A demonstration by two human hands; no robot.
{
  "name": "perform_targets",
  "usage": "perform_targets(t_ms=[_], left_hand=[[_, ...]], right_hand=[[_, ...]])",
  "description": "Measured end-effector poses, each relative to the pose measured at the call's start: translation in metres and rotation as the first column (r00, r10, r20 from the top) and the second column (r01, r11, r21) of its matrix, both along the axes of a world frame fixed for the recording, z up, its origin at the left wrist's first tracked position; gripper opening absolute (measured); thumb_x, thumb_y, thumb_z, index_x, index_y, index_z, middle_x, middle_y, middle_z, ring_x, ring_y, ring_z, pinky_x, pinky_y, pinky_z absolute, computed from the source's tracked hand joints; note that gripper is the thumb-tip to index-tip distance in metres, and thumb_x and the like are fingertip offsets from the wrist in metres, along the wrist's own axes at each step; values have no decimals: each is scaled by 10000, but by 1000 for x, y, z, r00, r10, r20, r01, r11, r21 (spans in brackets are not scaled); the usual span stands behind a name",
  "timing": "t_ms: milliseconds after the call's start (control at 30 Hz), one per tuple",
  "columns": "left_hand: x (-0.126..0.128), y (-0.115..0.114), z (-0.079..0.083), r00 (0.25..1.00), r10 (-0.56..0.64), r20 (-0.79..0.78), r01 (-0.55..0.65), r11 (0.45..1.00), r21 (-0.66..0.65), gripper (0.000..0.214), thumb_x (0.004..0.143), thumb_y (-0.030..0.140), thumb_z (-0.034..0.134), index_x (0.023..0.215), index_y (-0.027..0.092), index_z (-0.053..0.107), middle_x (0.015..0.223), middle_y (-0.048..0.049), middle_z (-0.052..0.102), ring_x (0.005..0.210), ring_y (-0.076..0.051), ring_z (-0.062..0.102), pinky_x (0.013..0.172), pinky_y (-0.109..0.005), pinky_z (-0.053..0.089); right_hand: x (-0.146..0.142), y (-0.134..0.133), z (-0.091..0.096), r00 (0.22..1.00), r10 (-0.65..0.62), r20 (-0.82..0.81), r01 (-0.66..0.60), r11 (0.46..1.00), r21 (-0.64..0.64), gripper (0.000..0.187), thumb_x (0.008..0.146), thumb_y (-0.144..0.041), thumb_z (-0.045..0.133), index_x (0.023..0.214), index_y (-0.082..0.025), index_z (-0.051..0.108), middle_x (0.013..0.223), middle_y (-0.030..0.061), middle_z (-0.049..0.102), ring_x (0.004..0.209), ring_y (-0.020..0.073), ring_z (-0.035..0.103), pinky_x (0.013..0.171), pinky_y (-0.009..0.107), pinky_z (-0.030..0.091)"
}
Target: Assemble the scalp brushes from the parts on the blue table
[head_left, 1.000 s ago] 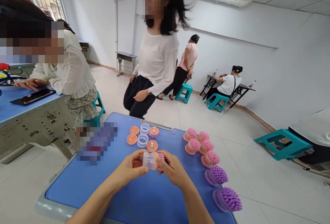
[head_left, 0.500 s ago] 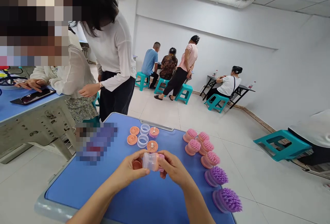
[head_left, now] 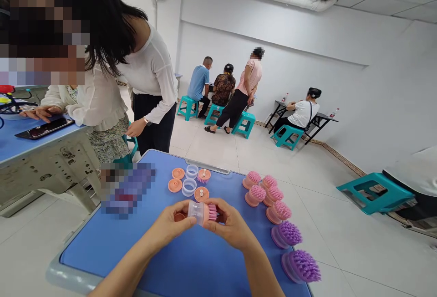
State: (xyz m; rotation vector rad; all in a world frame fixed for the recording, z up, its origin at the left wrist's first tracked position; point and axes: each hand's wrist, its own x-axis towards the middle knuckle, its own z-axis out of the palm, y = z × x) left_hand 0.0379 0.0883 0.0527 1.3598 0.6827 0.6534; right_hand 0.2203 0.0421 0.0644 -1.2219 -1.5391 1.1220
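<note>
Centrally, our left hand (head_left: pixel 170 225) and right hand (head_left: pixel 231 222) close on opposite ends of a clear plastic cup (head_left: pixel 195 212) and pink brush (head_left: pixel 212 212), holding them together; more brushes (head_left: pixel 278 210) stand beyond the right hand.

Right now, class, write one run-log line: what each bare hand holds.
left hand: clear plastic sleeve | right hand: pink-bristled brush head

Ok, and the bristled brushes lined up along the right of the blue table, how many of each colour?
Pink round bristled brushes: 5
Purple round bristled brushes: 2
Total: 7
</note>
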Motion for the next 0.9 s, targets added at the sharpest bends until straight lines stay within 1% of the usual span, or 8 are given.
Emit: perform_targets(t_ms=[100,233,367,467,567,700,800,900], left_hand=[[2,-3,-1,999,25,38,-26,999,43,461,632,262,677,1077,188,583,929,-31,633,830,-193,552,727,-278,429],[3,-4,-4,997,75,-9,-73,991,115,493,627,208,672,1108,176,567,935,-47,630,840,-206,552,758,-303,445],[2,0,-7,995,99,7,-99,990,102,453,656,253,657,1093,170,572,946,-52,642,869,-225,573,794,-328,452],[1,0,-5,996,85,33,-87,993,84,462,649,265,662,1093,171,576,940,-50,647,867,-227,579,786,-327,456],[1,-2,-2,998,61,27,-63,994,90,489,634,238,671,1109,181,573,939,-48,643,852,-221,571,753,-311,458],[1,-2,-2,998,61,18,-63,992,111,465,648,217,660,1102,176,571,914,-44,636,824,-209,565,750,-311,452],[1,0,-5,997,75,30,-78,992,99,427,665,227,651,1081,168,576,930,-52,636,852,-221,569,784,-329,445],[0,1,-8,995,80,59,-84,994,75,455,657,230,665,1098,177,567,966,-53,635,890,-232,568,810,-336,441]], right_hand=[[-3,4,-5,997,-60,39,63,995,-77,372,789,-508,497,909,-168,590,635,-13,552,490,94,497,456,215,416],[-3,6,-9,995,-97,33,102,971,-218,587,802,-644,285,770,-137,576,492,-20,513,337,72,425,335,191,330],[5,2,-2,992,-3,-128,-21,982,-186,555,746,-593,497,1152,-216,464,913,59,614,661,139,609,550,255,483],[6,2,0,983,75,-169,-88,994,-72,540,652,-443,698,1111,-244,497,1041,46,574,831,154,580,713,286,477],[3,6,-5,990,6,-142,-25,991,-131,396,705,-523,607,902,-181,581,725,4,593,594,116,561,558,243,467],[1,7,-11,993,-73,-91,46,963,-266,615,790,-664,287,773,-129,591,521,-3,535,390,93,493,396,215,399],[4,5,-8,988,-8,-157,-24,979,-201,552,745,-609,486,1091,-181,526,849,58,623,665,144,611,564,257,486],[4,5,-5,979,42,-198,-60,995,-86,566,634,-441,718,1115,-229,508,1013,47,593,828,148,587,707,269,477]])
